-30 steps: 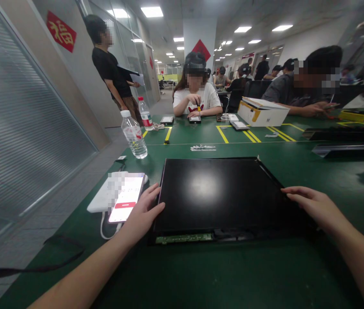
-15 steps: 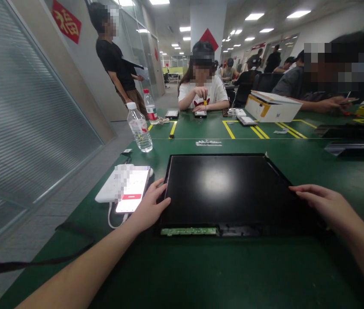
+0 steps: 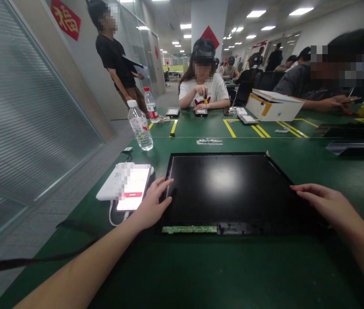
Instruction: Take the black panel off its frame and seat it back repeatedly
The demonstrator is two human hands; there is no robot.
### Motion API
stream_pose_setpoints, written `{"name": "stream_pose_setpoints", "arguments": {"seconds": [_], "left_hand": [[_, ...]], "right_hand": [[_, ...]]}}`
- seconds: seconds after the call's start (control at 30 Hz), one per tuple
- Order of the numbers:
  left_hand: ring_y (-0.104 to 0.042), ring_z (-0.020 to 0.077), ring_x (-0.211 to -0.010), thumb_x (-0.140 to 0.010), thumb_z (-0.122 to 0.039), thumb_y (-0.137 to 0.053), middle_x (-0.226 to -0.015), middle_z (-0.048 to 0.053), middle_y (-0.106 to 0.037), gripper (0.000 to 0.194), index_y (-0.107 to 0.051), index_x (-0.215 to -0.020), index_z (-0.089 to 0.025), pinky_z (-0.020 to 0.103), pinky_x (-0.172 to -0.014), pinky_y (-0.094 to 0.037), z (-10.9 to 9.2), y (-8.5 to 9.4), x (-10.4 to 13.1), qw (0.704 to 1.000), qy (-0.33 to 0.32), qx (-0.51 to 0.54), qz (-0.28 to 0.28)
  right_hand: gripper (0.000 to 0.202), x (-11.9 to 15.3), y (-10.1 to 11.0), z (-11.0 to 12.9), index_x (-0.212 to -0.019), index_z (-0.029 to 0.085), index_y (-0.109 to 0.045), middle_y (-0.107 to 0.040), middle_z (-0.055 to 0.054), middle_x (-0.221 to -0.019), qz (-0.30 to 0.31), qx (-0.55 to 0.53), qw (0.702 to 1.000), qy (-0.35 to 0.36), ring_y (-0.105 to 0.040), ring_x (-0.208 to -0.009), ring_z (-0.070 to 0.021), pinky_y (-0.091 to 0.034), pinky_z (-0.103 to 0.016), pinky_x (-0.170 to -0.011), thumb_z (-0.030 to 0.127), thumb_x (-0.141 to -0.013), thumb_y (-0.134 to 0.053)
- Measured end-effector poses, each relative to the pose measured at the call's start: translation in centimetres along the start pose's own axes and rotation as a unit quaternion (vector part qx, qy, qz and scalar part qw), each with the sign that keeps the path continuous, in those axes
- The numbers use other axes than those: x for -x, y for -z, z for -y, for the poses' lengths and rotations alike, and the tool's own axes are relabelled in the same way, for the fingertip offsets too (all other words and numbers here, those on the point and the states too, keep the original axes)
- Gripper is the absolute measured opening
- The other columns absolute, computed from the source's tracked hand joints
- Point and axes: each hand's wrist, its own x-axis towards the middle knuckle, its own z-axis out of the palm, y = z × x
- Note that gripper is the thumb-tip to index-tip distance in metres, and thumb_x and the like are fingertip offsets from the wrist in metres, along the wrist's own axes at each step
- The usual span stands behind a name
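A black flat display panel [image 3: 233, 189] lies on the green table in front of me, screen side up. A strip of green circuit board [image 3: 190, 229] shows along its near edge. My left hand [image 3: 156, 201] is at the panel's left edge, fingers spread, the fingertips reaching over the border. On the opposite side, my right hand [image 3: 326, 201] has its thumb and fingers brought close together at the panel's right edge, pinching it. The lower fingers of my right hand are hidden.
Left of the panel, a phone [image 3: 133, 187] with a lit screen leans on a white device [image 3: 113, 184], a cable attached. A water bottle [image 3: 141, 128] stands behind them. Across the table are a white box [image 3: 275, 106] and a co-worker [image 3: 204, 86] handling a small device. A black strap [image 3: 40, 259] crosses the left edge.
The fingers of my left hand have moved slightly right, further over the panel's border. My right hand stays at the right edge. The view has shifted a little.
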Motion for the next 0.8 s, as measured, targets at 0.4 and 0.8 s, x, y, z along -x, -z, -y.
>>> {"name": "stream_pose_setpoints", "arguments": {"seconds": [0.4, 0.8], "left_hand": [[-0.042, 0.0395, -0.15, -0.095, -0.032, -0.072, -0.165, 0.012, -0.048, 0.052, -0.064, -0.146, -0.029, 0.064, -0.118, -0.042, -2.8, 2.4, 1.6, 0.929, -0.174, -0.284, 0.164], [-0.055, 0.0337, -0.142, -0.092, -0.018, -0.075, -0.157, 0.013, -0.057, 0.05, -0.068, -0.141, -0.028, 0.054, -0.115, -0.048, -2.4, 3.3, 1.3, 0.925, -0.186, -0.237, 0.232]], "right_hand": [[0.052, -0.6, -0.3, -0.8, -0.086, 0.028, -0.08, -0.081, -0.008, -0.1, 0.006, 0.037, 0.999, -0.022, -0.072, -0.096, -0.0353, -0.052, -0.046, -0.082, 0.064, -0.055, -0.058], [0.05, 0.4, -1.1, -0.8, -0.107, 0.03, -0.079, -0.074, -0.006, -0.133, 0.013, -0.009, 0.991, 0.135, -0.064, -0.13, -0.0345, -0.049, -0.052, -0.11, 0.061, -0.071, -0.062]]}}
